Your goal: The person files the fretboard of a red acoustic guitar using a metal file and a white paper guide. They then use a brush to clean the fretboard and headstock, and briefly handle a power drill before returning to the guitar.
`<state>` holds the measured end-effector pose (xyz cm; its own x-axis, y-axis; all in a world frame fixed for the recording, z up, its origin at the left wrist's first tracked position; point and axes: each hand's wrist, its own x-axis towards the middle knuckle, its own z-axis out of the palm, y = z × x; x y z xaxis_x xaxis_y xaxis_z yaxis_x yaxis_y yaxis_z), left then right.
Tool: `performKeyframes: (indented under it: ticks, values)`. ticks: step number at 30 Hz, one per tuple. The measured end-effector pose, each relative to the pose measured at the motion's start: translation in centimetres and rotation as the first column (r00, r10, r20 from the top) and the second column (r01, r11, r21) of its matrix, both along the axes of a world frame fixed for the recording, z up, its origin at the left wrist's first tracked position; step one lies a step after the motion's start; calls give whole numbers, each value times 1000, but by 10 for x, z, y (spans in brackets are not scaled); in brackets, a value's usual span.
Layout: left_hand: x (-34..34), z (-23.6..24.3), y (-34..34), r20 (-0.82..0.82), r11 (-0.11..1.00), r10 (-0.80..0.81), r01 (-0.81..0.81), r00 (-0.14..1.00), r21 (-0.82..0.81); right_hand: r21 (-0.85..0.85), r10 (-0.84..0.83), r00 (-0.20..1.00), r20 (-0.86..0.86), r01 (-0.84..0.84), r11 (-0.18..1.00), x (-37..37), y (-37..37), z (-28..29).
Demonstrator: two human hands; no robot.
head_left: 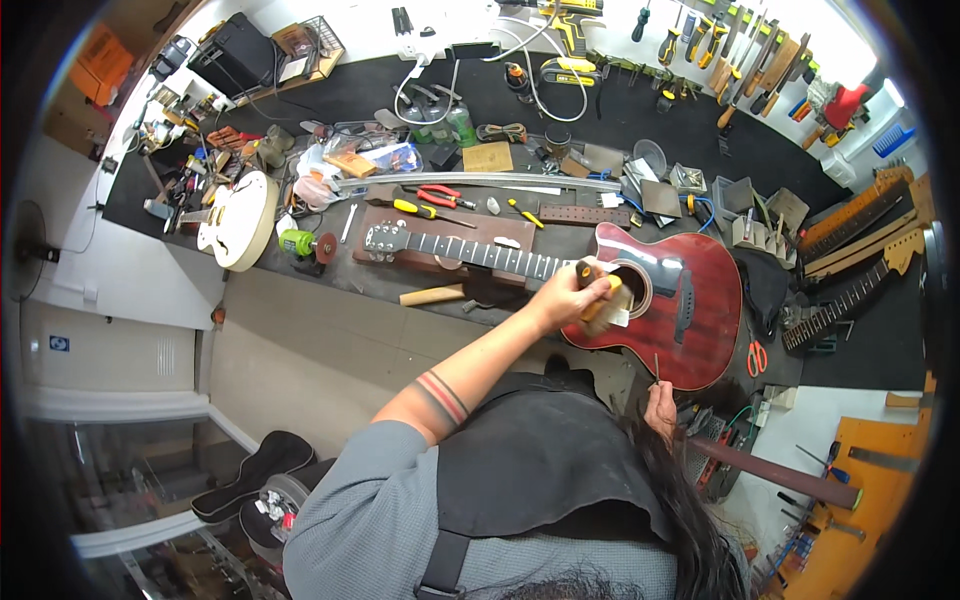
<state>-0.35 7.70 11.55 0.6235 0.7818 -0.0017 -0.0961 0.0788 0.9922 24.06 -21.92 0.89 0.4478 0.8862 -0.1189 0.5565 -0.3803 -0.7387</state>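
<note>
Has glossy red wooden acoustic guitar [712,325] face up on dark flat workbench [335,92], body at 3 o'clock from view centre, neck [490,256] pointing between 9 and 10. Grips blurred tan-and-yellow tool [604,312], kind unclear, in curled bare left hand [570,297], over body's 9 o'clock side by round soundhole [637,284]; cannot make out whether tool touches wood. Pinches thin dark rod [656,368] in bare right hand [661,408] at body's 6 o'clock edge, rod aimed toward 12. From body, shows orange-handled scissors [757,357] just beside, at 4; black-and-yellow screwdriver [415,209] and red-handled metal pliers [443,197] near 10; pale tan wooden block [432,295] at 9; curved cream guitar [245,222] farther out, between 9 and 10.
</note>
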Motion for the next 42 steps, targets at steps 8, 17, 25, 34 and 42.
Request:
performKeyframes:
  ticks: [8, 17, 25, 34, 42]
  values:
    - [-72, 3, 30, -383, 876, 479, -462, 790, 142, -48, -16, 997, -81, 12, 999, 46, -21, -6]
    - [-109, 27, 57, -407, 617, 758, -359, 510, 700, 89, -88, 996, -23, 89, 992, 42, -55, -29]
    - [72, 14, 8, 41, 991, 78, -73, 996, -115, 20, -29, 999, -34, 29, 999, 38, -21, 14]
    - [-66, 21, 66, -622, 661, 668, 58, 408, 748, -34, -57, 998, 3, 57, 998, 39, -36, -1]
    - [62, -1, 16, 78, 993, 63, -55, 995, -100, 19, -1, 1000, 27, 0, 1000, 37, -27, -6]
